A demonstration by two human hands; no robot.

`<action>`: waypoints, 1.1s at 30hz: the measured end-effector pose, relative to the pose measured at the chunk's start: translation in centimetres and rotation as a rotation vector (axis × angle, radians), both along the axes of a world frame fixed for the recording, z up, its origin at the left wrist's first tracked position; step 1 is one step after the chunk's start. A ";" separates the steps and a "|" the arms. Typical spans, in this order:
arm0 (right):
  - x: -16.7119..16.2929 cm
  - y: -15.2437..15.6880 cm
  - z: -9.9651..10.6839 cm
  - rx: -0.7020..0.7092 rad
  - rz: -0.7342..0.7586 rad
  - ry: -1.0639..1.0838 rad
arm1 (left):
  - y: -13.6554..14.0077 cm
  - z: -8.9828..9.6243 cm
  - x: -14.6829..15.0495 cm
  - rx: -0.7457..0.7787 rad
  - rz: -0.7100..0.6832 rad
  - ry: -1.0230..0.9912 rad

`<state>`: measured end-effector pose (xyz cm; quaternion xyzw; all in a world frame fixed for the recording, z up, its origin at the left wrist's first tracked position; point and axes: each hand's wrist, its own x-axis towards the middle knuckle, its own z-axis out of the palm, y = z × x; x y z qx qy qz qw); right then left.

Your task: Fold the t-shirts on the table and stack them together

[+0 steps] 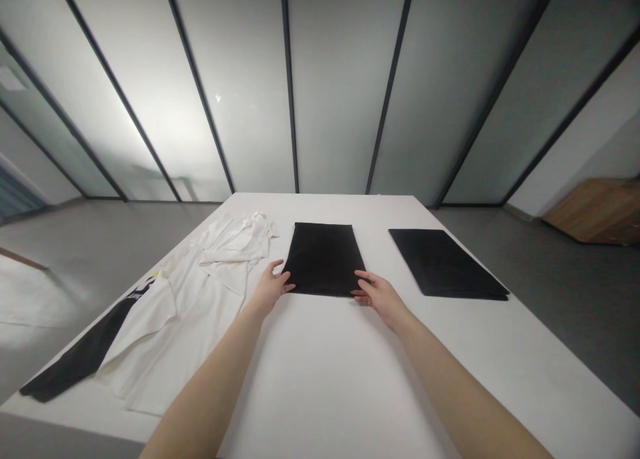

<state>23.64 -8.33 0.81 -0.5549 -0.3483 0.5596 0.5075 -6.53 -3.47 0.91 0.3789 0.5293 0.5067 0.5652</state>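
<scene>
A folded black garment point(325, 259) lies as a flat, neat rectangle on the white table point(330, 372), straight in front of me. At its near left corner my left hand point(273, 284) grips the edge, with the fingers partly hidden. My right hand point(375, 293) holds the near right corner, some fingers on top and others at the edge below. To the right lies another flat black folded stack of cloth point(447, 264), apart from my hands. White shirts point(200, 305) are spread loosely and rumpled to the left of my left arm.
Beneath the white shirts, a dark garment point(85, 352) with a white and yellow print sticks out along the table's left edge. Frosted glass panels point(340, 85) with dark frames stand beyond the table. A wooden cabinet point(595, 209) is at the far right on the grey floor.
</scene>
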 end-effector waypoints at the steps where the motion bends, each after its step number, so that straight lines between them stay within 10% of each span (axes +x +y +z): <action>1: 0.1 -0.1 0.1 -0.014 0.017 -0.027 | 0.0 -0.1 -0.1 0.005 -0.002 0.002; 7: 0.6 -0.4 0.5 -0.027 0.141 -0.405 | -0.5 0.1 -0.7 0.095 -0.065 0.420; 16: 1.4 -0.7 -0.1 0.387 0.055 -1.100 | -2.1 1.6 0.0 0.353 -0.076 1.332; 28: 0.7 -0.4 -0.4 0.392 0.046 -0.946 | -1.6 1.0 0.5 0.400 -0.070 0.917; 33: 1.9 -1.0 1.3 0.107 0.218 -0.671 | -2.0 2.3 -1.4 0.123 -0.285 0.659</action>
